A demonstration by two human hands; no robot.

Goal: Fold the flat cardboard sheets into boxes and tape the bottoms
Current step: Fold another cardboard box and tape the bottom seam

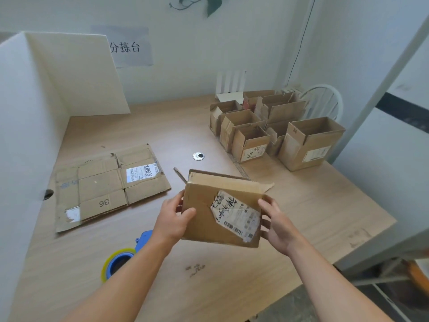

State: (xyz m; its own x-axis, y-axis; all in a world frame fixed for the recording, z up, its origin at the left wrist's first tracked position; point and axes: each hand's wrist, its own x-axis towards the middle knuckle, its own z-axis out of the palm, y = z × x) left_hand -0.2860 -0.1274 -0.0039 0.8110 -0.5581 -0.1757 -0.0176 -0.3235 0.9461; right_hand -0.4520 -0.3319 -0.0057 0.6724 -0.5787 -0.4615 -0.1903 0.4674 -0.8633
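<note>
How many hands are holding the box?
2. The left hand grips the left edge of the box; the right hand grips its right edge. Neither is hidden.

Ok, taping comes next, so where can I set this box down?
Bare table lies between the flat sheets and the folded boxes, around the grommet, and along the near edge right of the tape. The far right corner is crowded.

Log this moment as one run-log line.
left hand: grips box left edge | right hand: grips right edge | tape roll: on table, untouched | flat sheets: lying at left
</note>
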